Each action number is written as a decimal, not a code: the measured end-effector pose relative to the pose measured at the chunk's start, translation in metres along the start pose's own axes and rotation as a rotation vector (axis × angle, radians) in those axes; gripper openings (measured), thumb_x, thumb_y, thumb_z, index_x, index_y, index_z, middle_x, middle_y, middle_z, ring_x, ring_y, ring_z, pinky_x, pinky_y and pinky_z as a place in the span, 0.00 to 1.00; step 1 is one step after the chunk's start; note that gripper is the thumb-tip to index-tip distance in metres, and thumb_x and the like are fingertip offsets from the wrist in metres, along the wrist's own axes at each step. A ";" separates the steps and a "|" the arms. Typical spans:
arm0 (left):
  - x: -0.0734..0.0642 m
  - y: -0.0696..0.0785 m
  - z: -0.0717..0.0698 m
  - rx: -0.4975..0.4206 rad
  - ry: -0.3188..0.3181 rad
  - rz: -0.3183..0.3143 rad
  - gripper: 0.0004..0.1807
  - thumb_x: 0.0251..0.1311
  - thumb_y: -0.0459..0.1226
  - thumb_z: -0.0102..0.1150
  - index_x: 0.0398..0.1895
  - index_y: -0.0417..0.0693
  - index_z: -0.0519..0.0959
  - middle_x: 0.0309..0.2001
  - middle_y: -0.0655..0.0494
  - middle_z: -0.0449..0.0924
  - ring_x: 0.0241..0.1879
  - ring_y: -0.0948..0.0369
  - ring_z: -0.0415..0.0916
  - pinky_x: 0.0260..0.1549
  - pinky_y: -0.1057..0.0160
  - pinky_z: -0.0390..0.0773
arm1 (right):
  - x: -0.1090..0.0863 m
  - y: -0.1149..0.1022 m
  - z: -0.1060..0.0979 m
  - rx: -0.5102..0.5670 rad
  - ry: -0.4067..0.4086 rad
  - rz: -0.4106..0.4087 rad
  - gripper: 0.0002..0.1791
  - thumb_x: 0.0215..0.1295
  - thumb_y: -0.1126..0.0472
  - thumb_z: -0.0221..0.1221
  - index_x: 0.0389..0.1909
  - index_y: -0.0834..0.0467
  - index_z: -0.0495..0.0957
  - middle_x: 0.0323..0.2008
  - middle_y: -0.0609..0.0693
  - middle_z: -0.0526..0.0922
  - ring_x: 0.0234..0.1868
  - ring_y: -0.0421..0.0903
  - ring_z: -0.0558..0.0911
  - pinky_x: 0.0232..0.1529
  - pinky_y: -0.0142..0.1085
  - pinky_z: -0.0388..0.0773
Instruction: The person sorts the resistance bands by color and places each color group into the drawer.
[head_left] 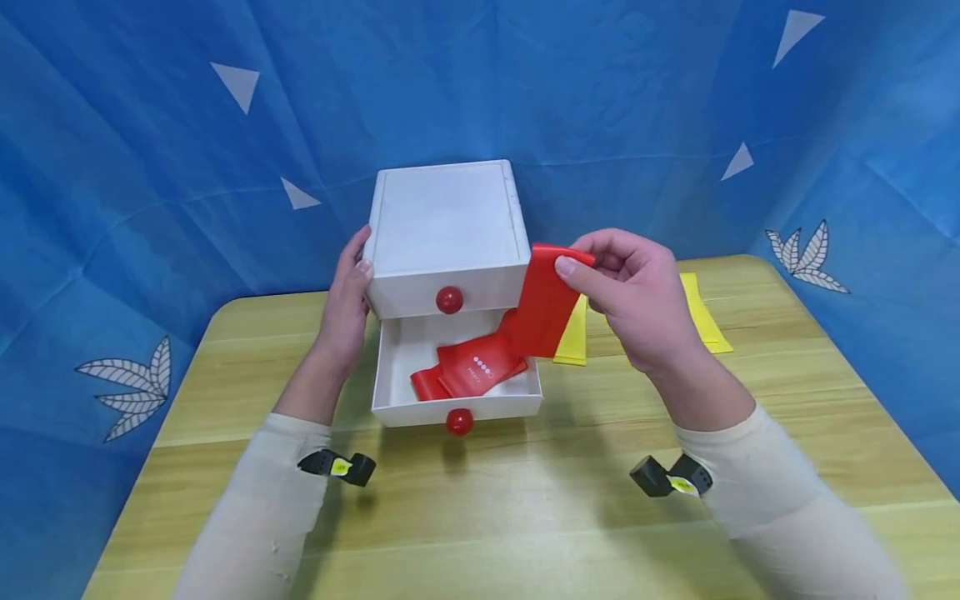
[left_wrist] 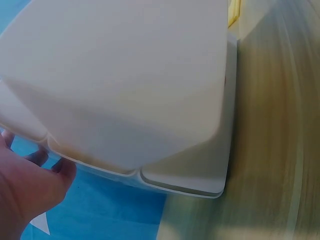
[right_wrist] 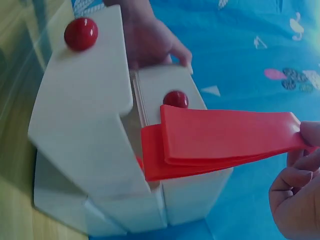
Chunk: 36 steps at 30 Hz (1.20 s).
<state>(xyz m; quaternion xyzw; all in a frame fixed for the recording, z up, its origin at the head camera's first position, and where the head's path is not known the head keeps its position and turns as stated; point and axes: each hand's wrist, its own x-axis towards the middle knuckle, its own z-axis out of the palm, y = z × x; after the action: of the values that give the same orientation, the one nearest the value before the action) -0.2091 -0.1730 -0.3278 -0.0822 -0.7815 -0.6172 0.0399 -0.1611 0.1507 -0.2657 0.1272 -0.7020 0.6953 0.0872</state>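
Note:
A small white two-drawer cabinet (head_left: pixel 450 217) with red knobs stands at the back of the table, its lower drawer (head_left: pixel 382 392) pulled out. My left hand (head_left: pixel 347 304) rests against the cabinet's left side; the left wrist view shows its fingertips (left_wrist: pixel 65 167) at the side edge. Between thumb and fingers, my right hand (head_left: pixel 637 300) pinches one end of a flat, folded red resistance band (head_left: pixel 551 300). This band hangs over the drawer's right edge. More red band (head_left: pixel 480 367), with white print, lies inside the drawer and overlaps the hanging one in the head view.
Yellow resistance bands (head_left: pixel 703 312) lie on the table to the cabinet's right, partly hidden behind my right hand and the red band. The wooden table (head_left: pixel 487 517) extends in front of the drawer. A blue cloth backdrop (head_left: pixel 600 100) hangs right behind the cabinet.

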 end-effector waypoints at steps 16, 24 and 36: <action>0.003 0.000 -0.003 -0.009 0.003 -0.004 0.31 0.75 0.54 0.35 0.79 0.72 0.47 0.77 0.63 0.46 0.73 0.54 0.46 0.65 0.34 0.52 | 0.000 0.023 0.080 0.111 -0.122 0.067 0.13 0.61 0.63 0.68 0.46 0.61 0.81 0.41 0.55 0.83 0.39 0.55 0.82 0.38 0.44 0.83; 0.004 0.000 -0.003 -0.015 -0.001 -0.006 0.31 0.75 0.52 0.37 0.79 0.71 0.48 0.75 0.60 0.50 0.71 0.54 0.51 0.63 0.37 0.60 | -0.008 0.038 0.107 0.124 -0.189 0.042 0.09 0.62 0.65 0.67 0.42 0.62 0.81 0.35 0.55 0.82 0.24 0.50 0.73 0.29 0.37 0.75; 0.004 0.000 -0.005 -0.062 -0.022 0.029 0.34 0.73 0.52 0.42 0.79 0.69 0.47 0.74 0.60 0.52 0.69 0.55 0.54 0.62 0.40 0.64 | -0.016 0.040 0.148 0.151 -0.171 0.000 0.07 0.63 0.65 0.66 0.41 0.62 0.81 0.35 0.52 0.80 0.24 0.50 0.71 0.25 0.33 0.69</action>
<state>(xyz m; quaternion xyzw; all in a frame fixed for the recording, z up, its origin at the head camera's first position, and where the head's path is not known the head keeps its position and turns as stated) -0.2134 -0.1776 -0.3258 -0.1011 -0.7612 -0.6394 0.0377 -0.1501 0.0043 -0.3116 0.1923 -0.6523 0.7329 0.0170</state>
